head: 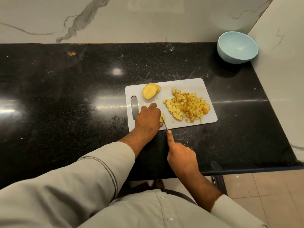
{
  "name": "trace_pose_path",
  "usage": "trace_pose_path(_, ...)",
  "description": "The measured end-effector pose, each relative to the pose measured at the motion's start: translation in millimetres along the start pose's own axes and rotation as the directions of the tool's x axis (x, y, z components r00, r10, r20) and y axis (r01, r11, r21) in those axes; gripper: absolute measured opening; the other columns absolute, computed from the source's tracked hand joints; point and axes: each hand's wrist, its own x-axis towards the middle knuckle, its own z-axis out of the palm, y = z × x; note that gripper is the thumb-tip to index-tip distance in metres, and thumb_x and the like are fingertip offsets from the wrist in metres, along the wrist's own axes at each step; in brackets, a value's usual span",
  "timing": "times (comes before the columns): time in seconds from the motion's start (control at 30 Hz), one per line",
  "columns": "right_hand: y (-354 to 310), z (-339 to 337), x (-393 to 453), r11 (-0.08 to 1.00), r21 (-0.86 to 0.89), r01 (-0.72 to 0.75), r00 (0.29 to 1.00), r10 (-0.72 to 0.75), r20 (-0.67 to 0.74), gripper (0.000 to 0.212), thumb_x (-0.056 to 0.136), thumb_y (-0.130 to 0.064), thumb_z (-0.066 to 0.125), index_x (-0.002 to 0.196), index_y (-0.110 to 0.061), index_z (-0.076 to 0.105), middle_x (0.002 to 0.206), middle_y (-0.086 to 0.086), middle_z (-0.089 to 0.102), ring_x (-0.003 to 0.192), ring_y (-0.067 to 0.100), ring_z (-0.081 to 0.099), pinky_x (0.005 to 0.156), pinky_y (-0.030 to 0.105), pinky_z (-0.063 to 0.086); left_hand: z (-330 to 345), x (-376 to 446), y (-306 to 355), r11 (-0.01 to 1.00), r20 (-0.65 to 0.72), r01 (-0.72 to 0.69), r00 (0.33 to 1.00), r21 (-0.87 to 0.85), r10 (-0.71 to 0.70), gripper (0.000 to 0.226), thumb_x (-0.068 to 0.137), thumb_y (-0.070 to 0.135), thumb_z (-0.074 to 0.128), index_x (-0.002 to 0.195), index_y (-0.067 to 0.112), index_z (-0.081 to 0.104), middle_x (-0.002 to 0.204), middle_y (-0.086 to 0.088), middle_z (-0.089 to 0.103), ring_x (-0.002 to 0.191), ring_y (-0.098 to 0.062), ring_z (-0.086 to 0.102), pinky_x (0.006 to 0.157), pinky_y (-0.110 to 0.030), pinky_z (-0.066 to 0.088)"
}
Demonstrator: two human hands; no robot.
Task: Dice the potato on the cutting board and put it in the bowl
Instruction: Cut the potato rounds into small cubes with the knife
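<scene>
Potato slices [162,118] sit pinned under our left hand [148,118] on the cutting board [184,83], steadied for the knife [164,124] our right hand [180,155] grips (bowl [236,47] waits empty, well apart).

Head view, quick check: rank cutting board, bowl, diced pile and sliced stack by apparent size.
1. Cutting board
2. Diced pile and bowl: look alike, and the bowl sits farther away, so unranked
3. Sliced stack
</scene>
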Motion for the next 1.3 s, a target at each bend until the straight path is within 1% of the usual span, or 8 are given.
trace_pose_path(0.13, 7, 2, -18, 1.0, -0.012, -0.019, 1.0, 0.019, -0.021, 0.068, 0.098, -0.022, 0.035, 0.152, -0.03, -0.006, 0.083, -0.002, 0.053, 0.067, 0.018, 0.057, 0.055, 0.03, 0.039, 5, -4, -5, 0.999, -0.03, -0.021, 0.999, -0.027, 0.02, 0.035, 0.089, 0.032, 0.065, 0.118, 0.014, 0.06, 0.114, -0.006, 0.048, 0.104, -0.027, 0.047, 0.073, -0.034, 0.042)
trace_pose_path(0.23, 11, -4, -23, 0.997, 0.003, -0.076, 0.992, 0.075, -0.103, 0.063, 0.1, -0.029, 0.035, 0.152, -0.034, 0.001, 0.066, -0.008, 0.044, 0.053, 0.011, 0.047, 0.048, 0.027, 0.037, 7, -7, -13, 0.994, -0.013, -0.033, 0.999, -0.103, 0.032, 0.043, 0.088, 0.03, 0.065, 0.127, 0.014, 0.055, 0.116, -0.007, 0.05, 0.107, -0.028, 0.047, 0.081, -0.036, 0.044)
trace_pose_path(0.3, 9, -9, -17, 0.995, 0.021, -0.097, 0.986, 0.099, -0.133, 0.064, 0.1, -0.03, 0.037, 0.153, -0.032, 0.001, 0.061, -0.009, 0.043, 0.051, 0.012, 0.048, 0.047, 0.026, 0.039, 4, -7, -16, 0.99, 0.011, -0.014, 1.0, -0.144, 0.016, 0.045, 0.089, 0.027, 0.065, 0.131, 0.012, 0.054, 0.117, -0.009, 0.051, 0.11, -0.028, 0.048, 0.084, -0.035, 0.043)
trace_pose_path(0.43, -2, -13, 5, 1.0, 0.002, -0.016, 0.986, 0.016, -0.166, 0.061, 0.099, -0.027, 0.039, 0.153, -0.029, 0.012, 0.071, -0.001, 0.055, 0.062, 0.021, 0.061, 0.05, 0.03, 0.038, 1, -4, -15, 0.996, 0.024, 0.01, 1.0, -0.092, -0.008, 0.039, 0.09, 0.027, 0.065, 0.124, 0.01, 0.06, 0.116, -0.01, 0.049, 0.109, -0.029, 0.05, 0.086, -0.036, 0.044)
trace_pose_path(0.7, -15, -10, 37, 1.0, -0.001, 0.002, 0.991, -0.002, -0.132, 0.066, 0.095, -0.021, 0.039, 0.153, -0.026, 0.008, 0.091, 0.005, 0.063, 0.076, 0.027, 0.064, 0.055, 0.033, 0.033, 0, -3, -10, 0.999, -0.022, -0.017, 1.0, -0.039, 0.017, 0.031, 0.086, 0.029, 0.069, 0.111, 0.011, 0.063, 0.109, -0.008, 0.047, 0.102, -0.029, 0.051, 0.08, -0.037, 0.045)
trace_pose_path(1.0, -27, -7, 50, 1.0, 0.025, -0.013, 0.992, 0.016, -0.125, 0.068, 0.092, -0.018, 0.039, 0.153, -0.025, 0.01, 0.093, 0.008, 0.064, 0.08, 0.031, 0.063, 0.059, 0.035, 0.033, 1, -3, -7, 0.999, -0.049, -0.017, 0.999, -0.041, 0.015, 0.028, 0.09, 0.026, 0.064, 0.113, 0.01, 0.063, 0.112, -0.008, 0.048, 0.103, -0.03, 0.05, 0.081, -0.039, 0.047)
trace_pose_path(1.2, -24, -6, 43, 1.0, -0.006, 0.001, 0.996, -0.002, -0.084, 0.072, 0.092, -0.015, 0.04, 0.154, -0.023, 0.003, 0.095, 0.008, 0.063, 0.08, 0.029, 0.063, 0.057, 0.035, 0.034, 2, -5, -6, 1.0, -0.05, -0.02, 0.999, -0.01, 0.02, 0.024, 0.092, 0.022, 0.061, 0.113, 0.011, 0.064, 0.112, -0.006, 0.046, 0.102, -0.028, 0.047, 0.07, -0.034, 0.04)
trace_pose_path(1.3, -15, -2, 23, 1.0, -0.009, 0.019, 0.997, -0.02, -0.071, 0.073, 0.092, -0.017, 0.04, 0.153, -0.023, 0.0, 0.094, 0.005, 0.061, 0.078, 0.028, 0.062, 0.057, 0.034, 0.034, 2, -5, -7, 1.0, -0.045, -0.027, 0.999, -0.001, 0.027, 0.029, 0.091, 0.027, 0.063, 0.115, 0.011, 0.063, 0.113, -0.005, 0.046, 0.104, -0.028, 0.047, 0.071, -0.033, 0.039)
